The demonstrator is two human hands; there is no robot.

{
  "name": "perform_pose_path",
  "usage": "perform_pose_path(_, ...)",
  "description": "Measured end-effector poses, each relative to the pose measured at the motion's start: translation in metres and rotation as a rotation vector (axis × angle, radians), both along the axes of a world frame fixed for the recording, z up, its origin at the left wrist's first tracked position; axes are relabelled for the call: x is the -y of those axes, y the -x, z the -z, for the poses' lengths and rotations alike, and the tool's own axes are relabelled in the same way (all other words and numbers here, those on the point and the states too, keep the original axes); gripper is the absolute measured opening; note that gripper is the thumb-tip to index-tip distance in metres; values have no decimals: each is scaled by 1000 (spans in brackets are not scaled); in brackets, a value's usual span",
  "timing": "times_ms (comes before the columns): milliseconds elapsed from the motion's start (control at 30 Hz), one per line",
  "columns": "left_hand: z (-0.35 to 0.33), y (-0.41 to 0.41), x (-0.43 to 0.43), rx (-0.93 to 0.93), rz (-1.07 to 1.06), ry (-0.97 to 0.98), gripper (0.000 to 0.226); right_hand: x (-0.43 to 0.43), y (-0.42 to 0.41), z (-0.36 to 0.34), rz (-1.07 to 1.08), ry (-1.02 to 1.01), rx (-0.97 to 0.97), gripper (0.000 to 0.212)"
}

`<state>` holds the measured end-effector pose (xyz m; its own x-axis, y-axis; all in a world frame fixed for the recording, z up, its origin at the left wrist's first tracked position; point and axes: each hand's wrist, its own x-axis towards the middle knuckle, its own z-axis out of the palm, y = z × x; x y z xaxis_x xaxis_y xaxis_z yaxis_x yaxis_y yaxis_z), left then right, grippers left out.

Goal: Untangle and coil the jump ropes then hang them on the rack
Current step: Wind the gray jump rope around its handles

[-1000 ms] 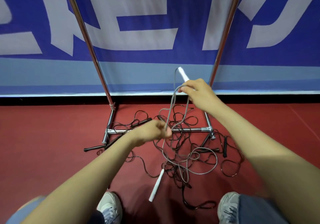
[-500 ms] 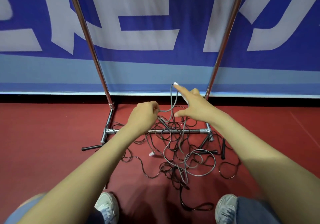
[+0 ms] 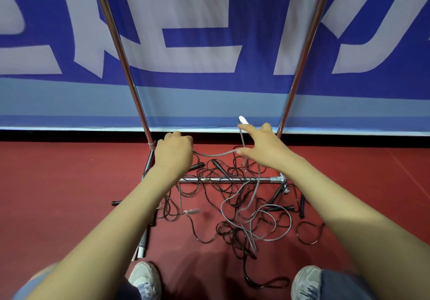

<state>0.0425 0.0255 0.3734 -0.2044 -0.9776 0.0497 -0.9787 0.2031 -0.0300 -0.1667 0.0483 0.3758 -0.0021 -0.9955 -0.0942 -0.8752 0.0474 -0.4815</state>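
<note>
Fist-tight, our left hand (image 3: 173, 151) is curled around the grey rope (image 3: 216, 153). The rope comes out of the fist and runs across to our right hand (image 3: 263, 147). On that hand the pointing finger and thumb are stretched out, and the rope lies against them. One white handle (image 3: 243, 120) pokes up just behind the pointing finger. We cannot tell if the hidden fingers are holding it. From our hands, the grey rope drops down and lies in big loops on the red floor (image 3: 58, 195). Those loops are mixed in with the pile of black ropes (image 3: 232, 188), which is spread around the low bar of the rack (image 3: 117, 41). The other handle (image 3: 192, 212) looks blurry, low down beside our left arm. We think this rope is light, soft and bendy, so it will flop and not hold a shape by itself. It looks smooth too, so it may slip if we hold it loosely. The handles are stiff and fatter, so they seem the best place to grab. We should pull gently, because the loops could catch on the black ropes. We cannot see the top of the rack.
</note>
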Motion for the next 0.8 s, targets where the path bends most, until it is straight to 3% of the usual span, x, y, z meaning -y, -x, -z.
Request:
perform_pose_path(133, 5, -1, 0, 117, -48, -20, 31, 7, 4, -2, 144, 133, 38, 56)
perform_pose_path(200, 7, -3, 3, 79, -80, -58, 28, 11, 9, 0, 183, 131, 37, 52)
perform_pose_path(400, -1, 15, -1, -615, 51, -248, 13, 4, 0, 1, -144, 34, 116, 39)
perform_pose_path(567, -6, 27, -7, -905, 157, -285, 14, 3, -19, 9, -157, 43, 158, 18)
perform_pose_path(700, 1, 28, -7, -1130, 188, -404, 4, 6, -14, -4, -125, 148, 196, 16)
perform_pose_path(800, 22, 25, -4, -1196, 63, -547, 19, 6, -5, -13, -41, 207, 270, 16)
